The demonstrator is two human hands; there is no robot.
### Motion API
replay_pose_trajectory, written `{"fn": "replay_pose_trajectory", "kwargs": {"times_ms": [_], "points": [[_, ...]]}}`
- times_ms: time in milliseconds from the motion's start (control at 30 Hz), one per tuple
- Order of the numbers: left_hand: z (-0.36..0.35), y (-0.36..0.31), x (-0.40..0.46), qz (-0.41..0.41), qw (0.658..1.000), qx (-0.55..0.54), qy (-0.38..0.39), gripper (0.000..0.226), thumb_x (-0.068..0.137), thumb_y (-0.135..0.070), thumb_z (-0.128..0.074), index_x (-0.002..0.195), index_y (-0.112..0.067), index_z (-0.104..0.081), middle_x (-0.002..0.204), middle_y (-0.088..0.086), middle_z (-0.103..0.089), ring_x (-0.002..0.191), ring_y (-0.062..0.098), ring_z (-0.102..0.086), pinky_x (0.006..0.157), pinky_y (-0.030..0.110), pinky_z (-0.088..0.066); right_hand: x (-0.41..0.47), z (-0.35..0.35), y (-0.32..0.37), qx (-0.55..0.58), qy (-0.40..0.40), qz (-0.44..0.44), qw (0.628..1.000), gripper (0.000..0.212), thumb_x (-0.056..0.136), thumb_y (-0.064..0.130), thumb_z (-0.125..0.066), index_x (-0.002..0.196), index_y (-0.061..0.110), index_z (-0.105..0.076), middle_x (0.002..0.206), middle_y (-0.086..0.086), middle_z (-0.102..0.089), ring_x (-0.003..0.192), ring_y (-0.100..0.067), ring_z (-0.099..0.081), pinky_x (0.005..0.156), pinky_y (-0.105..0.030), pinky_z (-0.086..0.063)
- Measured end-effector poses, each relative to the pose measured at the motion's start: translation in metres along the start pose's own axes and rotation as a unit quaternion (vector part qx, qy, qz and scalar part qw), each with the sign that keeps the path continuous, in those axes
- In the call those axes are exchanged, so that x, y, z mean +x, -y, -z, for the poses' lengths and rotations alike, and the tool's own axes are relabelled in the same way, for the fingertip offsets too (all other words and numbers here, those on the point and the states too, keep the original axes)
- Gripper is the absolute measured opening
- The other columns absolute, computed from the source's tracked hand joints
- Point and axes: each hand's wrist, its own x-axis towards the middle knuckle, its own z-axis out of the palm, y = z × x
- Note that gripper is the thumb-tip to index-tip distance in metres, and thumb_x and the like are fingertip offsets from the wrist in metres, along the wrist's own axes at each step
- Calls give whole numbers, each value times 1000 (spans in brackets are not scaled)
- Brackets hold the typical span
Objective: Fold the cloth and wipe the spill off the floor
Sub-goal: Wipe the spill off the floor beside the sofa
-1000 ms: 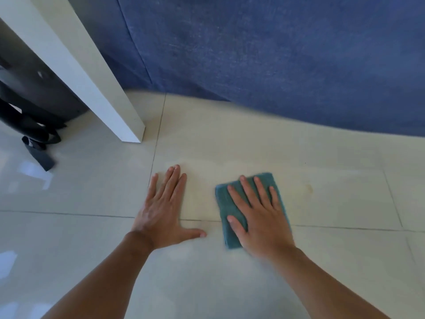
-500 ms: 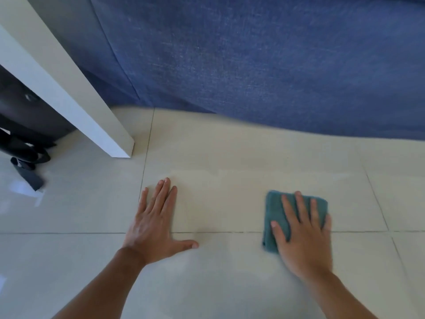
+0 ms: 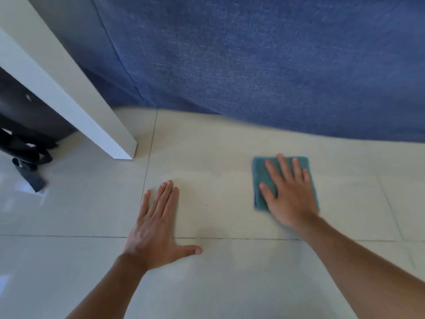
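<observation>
Folded teal cloth (image 3: 261, 178), edges blurred, lies under flat right hand (image 3: 291, 194).

Bright even daylight, glare patches on the glossy floor tiles (image 3: 27, 203) at left; motion blur on the right hand (image 3: 291, 194), wide-angle bending at edges

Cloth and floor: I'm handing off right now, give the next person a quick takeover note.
Left hand: flat on the floor, fingers spread, holding nothing.
Right hand: palm pressed flat on the cloth, open, not gripping.
Cloth: teal, already folded into a small pad, on the tile near the blue fabric.
Done: folding; wiping is under way.
Left: no stain shows around the pad; what lies under it is hidden. Lift it to check, wipe more if needed.
</observation>
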Motion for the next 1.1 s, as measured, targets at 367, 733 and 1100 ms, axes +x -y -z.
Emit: {"fn": "replay_pose_trajectory", "kwargs": {"times_ms": [367, 733, 1100], "points": [[1, 5, -2, 18, 998, -56, -31, 148, 54, -96, -55, 157, 0, -11, 167, 16, -6, 156, 24, 1, 124, 49, -8, -3, -3, 63, 9, 34, 290, 956, 69, 93, 58, -35, 158, 41, -23, 171, 7, -14, 158, -28, -7, 127, -51, -8], [2, 8, -3, 11, 996, -87, -35, 143, 59, -98, -45, 158, -1, -8, 167, 10, -2, 156, 19, 3, 125, 47, -6, -43, -6, 109, 27, 71, 365, 928, 67, 95, 58, -37, 159, 42, -20, 171, 10, -6, 158, -25, 4, 126, -49, 1], [-3, 10, -2, 3, 999, -39, -23, 145, 58, -101, -41, 158, -2, -9, 167, 12, 3, 155, 21, 9, 125, 47, -3, -74, -16, 83, 12, 43, 291, 956, 68, 97, 57, -34, 160, 39, -18, 172, 8, -8, 158, -27, 2, 127, -52, -3]]}}
